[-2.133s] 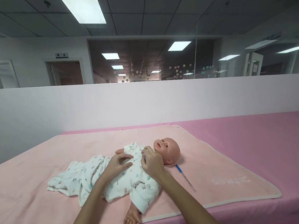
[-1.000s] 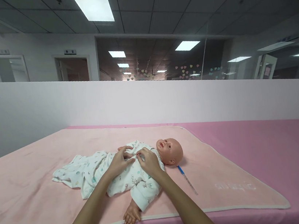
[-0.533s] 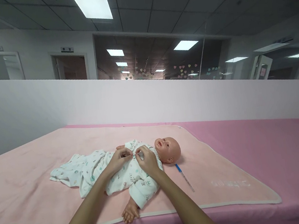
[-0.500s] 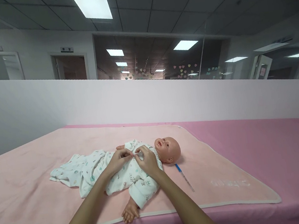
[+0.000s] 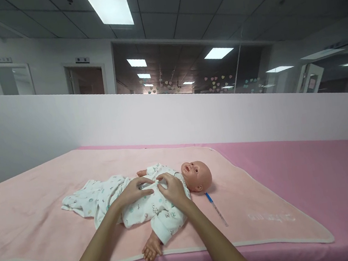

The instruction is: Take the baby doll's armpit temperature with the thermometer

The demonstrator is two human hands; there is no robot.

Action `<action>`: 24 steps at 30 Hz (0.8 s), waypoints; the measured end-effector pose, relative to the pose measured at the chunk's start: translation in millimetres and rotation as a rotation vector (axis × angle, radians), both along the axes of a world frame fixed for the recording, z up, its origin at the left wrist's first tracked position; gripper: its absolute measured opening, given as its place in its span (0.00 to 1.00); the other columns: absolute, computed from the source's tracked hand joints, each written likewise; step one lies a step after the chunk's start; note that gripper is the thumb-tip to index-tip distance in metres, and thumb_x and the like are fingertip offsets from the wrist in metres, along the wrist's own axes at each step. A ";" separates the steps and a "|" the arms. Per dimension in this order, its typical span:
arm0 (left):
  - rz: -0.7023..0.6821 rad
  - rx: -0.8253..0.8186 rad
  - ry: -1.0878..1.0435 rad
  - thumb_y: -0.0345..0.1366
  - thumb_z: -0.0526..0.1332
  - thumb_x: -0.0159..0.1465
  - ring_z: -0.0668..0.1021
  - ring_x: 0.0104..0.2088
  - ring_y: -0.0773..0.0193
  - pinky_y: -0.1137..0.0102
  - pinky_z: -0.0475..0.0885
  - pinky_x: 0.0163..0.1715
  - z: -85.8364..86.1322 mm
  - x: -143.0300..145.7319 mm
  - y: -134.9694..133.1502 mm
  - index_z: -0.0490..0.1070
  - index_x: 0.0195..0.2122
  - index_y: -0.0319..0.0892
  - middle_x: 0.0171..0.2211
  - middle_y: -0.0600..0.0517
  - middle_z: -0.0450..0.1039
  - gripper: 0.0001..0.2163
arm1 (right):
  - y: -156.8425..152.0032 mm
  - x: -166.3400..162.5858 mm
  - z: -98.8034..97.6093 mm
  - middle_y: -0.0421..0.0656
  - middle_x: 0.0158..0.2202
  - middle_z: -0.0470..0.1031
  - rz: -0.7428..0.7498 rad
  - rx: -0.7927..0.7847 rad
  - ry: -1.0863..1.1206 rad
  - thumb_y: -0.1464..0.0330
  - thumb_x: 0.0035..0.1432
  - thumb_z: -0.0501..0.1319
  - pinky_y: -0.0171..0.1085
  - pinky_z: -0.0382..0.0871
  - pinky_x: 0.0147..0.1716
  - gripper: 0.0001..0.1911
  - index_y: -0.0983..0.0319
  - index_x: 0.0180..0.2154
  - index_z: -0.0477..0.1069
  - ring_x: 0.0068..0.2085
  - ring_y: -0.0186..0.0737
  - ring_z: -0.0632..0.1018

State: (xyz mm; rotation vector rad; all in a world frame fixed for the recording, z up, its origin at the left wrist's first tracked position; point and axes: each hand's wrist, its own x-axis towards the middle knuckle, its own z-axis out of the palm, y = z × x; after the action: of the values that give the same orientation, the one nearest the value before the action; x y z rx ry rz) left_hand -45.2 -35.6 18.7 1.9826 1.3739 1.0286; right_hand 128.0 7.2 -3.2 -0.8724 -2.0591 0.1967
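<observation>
While both of my hands rest on the chest of the baby doll (image 5: 169, 191), I judge the dressing work to be partly done. The printed romper (image 5: 122, 199) covers the torso and the near arm, and its front looks drawn together under my fingers; whether any fastener is closed I cannot tell. The lower part of the romper lies flat and rumpled toward the left, so the legs appear not yet seated in it.

My left hand (image 5: 135, 191) lies palm down on the romper front with fingers spread and loosely extended, gripping nothing. My right hand (image 5: 172, 188) lies just beside it near the collar, fingers slightly curled on the cloth; I cannot tell whether they pinch the fabric.

The doll lies on its back, head to the right, on a pale pink blanket (image 5: 42, 199) spread over a deeper pink tabletop (image 5: 326, 170). 1 thermometer (image 5: 216, 208) with a blue tip lies on the blanket just beside the head. Behind the table stands a white partition (image 5: 191, 115), with glass walls, 2 doorways and ceiling light panels beyond.
</observation>
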 end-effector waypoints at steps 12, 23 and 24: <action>-0.075 -0.046 -0.049 0.40 0.62 0.48 0.70 0.45 0.58 0.67 0.64 0.45 -1.8 -26.4 -11.1 0.70 0.41 0.44 0.44 0.49 0.70 0.18 | -11.3 -8.1 7.3 0.39 0.37 0.73 0.021 0.122 -0.118 0.70 0.51 0.55 0.33 0.60 0.38 0.08 0.57 0.35 0.69 0.39 0.35 0.71; 0.127 0.072 0.085 0.45 0.59 0.49 0.63 0.23 0.68 0.74 0.59 0.22 -10.7 -23.8 -12.9 0.72 0.34 0.41 0.20 0.57 0.60 0.15 | -3.7 -35.2 7.7 0.38 0.33 0.71 0.075 0.103 -0.241 0.67 0.49 0.57 0.32 0.59 0.33 0.04 0.58 0.30 0.69 0.36 0.34 0.71; 0.123 0.068 0.084 0.45 0.59 0.49 0.62 0.22 0.69 0.75 0.58 0.21 -10.9 -24.1 -12.4 0.72 0.34 0.41 0.19 0.57 0.58 0.15 | -4.5 -34.2 7.3 0.38 0.32 0.71 0.071 0.116 -0.235 0.67 0.50 0.57 0.32 0.59 0.32 0.04 0.58 0.30 0.68 0.35 0.34 0.70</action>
State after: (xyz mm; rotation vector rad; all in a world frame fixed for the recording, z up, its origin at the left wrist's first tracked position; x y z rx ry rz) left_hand -69.3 -48.0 7.8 2.0319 1.5413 1.0702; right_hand 93.7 2.7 4.0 -0.7812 -2.2968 0.0121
